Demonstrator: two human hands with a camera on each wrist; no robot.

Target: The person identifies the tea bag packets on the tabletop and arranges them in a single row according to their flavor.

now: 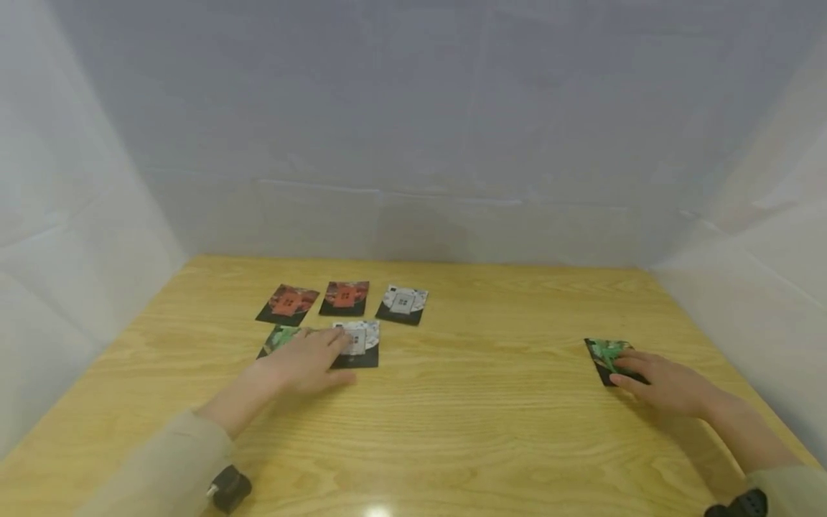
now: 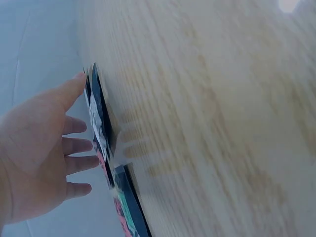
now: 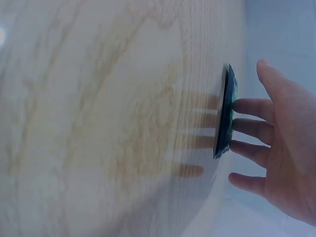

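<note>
My left hand [image 1: 309, 362] is over the near row of small flat sachets, its fingers spread and loosely straight. Under its fingertips lies a white-and-black sachet [image 1: 365, 352]. A green-and-black sachet [image 1: 279, 336] is partly hidden behind the same hand. In the left wrist view that hand [image 2: 39, 143] holds nothing; whether a fingertip touches a sachet I cannot tell. At the right, my right hand [image 1: 668, 384] rests its fingers on another green-and-black sachet [image 1: 601, 355]. The right wrist view shows those fingertips against the sachet [image 3: 227, 113], with the thumb apart from it.
Behind the left hand, two red-and-black sachets [image 1: 287, 303] and a second white-and-black sachet [image 1: 402, 304] form a far row. All lie on a wooden table [image 1: 491, 402]. Pale sheeting [image 1: 426, 129] hangs along its back and sides.
</note>
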